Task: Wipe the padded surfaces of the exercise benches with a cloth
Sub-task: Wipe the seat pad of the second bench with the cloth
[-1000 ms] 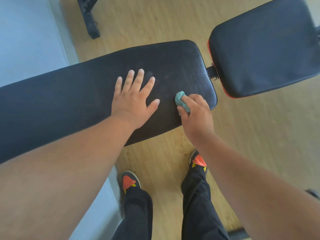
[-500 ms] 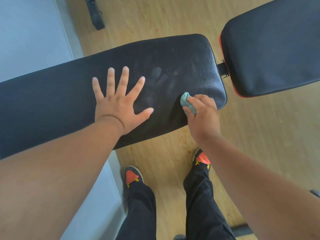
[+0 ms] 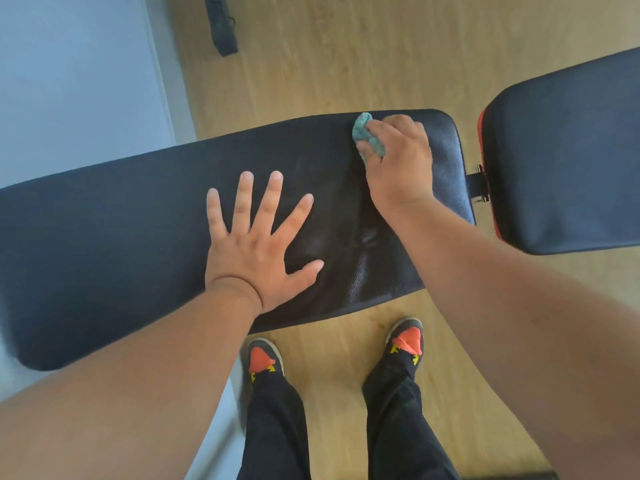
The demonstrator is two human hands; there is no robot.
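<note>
From the head camera, looking straight down, a long black padded bench pad (image 3: pixel 104 237) runs across the picture; its left end is soft and blurred near the frame edge, and both forearms cover parts of its near side. The left hand (image 3: pixel 256 244) lies flat on the pad with fingers straight and spread, palm down, gripping nothing. The right hand (image 3: pixel 398 157) is at the far right corner of the same pad, its fingers curled round a small crumpled teal cloth (image 3: pixel 365 133) and pressing it onto the padding; most of the cloth is hidden under the fingers, so only a bunched edge shows at the hand's left side. Between the two hands the vinyl shows glossy creases and faint smears, though whether they are damp streaks or reflections is hard to tell. Just beside the right end of the pad, a second black padded seat pad with a red edge (image 3: pixel 571 161) is cut off by the right frame border, and a small metal bracket (image 3: pixel 479 183) sits in the gap between the two pads. Below, two grey shoes with orange toes (image 3: pixel 265 358) and black trouser legs stand on a light wooden floor (image 3: pixel 329 64). A dark bar-shaped piece of equipment (image 3: pixel 221 26) is cut off at the top edge, and what it is cannot be made out.
</note>
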